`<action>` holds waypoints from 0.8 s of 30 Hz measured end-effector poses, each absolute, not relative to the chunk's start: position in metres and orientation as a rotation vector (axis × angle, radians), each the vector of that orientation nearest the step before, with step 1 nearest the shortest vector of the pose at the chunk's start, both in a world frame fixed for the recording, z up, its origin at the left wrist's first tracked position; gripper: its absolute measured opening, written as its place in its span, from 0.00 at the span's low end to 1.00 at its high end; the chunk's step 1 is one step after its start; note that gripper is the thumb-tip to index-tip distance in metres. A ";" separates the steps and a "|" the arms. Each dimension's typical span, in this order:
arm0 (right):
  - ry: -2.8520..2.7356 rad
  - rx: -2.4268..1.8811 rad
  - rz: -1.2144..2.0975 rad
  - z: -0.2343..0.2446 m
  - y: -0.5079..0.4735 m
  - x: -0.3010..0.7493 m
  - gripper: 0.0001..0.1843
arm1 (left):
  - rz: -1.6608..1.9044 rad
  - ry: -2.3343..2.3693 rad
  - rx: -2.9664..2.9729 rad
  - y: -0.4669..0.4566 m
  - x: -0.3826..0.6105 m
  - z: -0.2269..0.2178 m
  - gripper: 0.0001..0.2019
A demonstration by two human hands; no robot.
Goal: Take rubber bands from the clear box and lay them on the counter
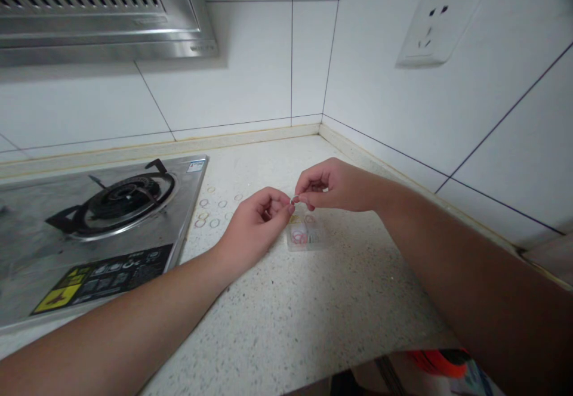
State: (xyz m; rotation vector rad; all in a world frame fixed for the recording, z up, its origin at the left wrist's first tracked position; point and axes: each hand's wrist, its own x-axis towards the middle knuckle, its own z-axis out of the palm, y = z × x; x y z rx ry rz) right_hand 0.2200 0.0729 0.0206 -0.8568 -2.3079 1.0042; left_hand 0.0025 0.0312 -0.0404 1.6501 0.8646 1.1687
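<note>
A thin white elastic band (293, 199) is pinched between the fingertips of both hands. My left hand (264, 217) comes in from the left, with thumb and forefinger pressed together on it. From the right, my right hand (329, 187) grips the same band, its fingers curled. Just below the hands stands a small clear plastic box (308, 244) with compartments, holding pink, yellow and other coloured bands; the hands hide part of its far side. Left of my left hand, several thin loose bands (215, 223) lie spread on the speckled countertop (277, 324).
A gas stove (129, 199) with a burner fills the left side of the counter. Above it hangs a metal range hood (102, 20). White tiled walls meet in a corner behind the counter, with a wall socket (427, 32) on the right. An orange object (436, 363) shows below the counter edge.
</note>
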 end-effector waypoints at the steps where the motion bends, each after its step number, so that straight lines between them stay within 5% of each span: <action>1: -2.314 -0.855 0.997 0.020 0.073 0.220 0.05 | 1.172 0.863 1.650 0.031 0.003 -0.040 0.08; 24: -2.309 -0.807 1.025 0.021 0.072 0.218 0.07 | 1.188 0.884 1.633 0.031 0.002 -0.040 0.11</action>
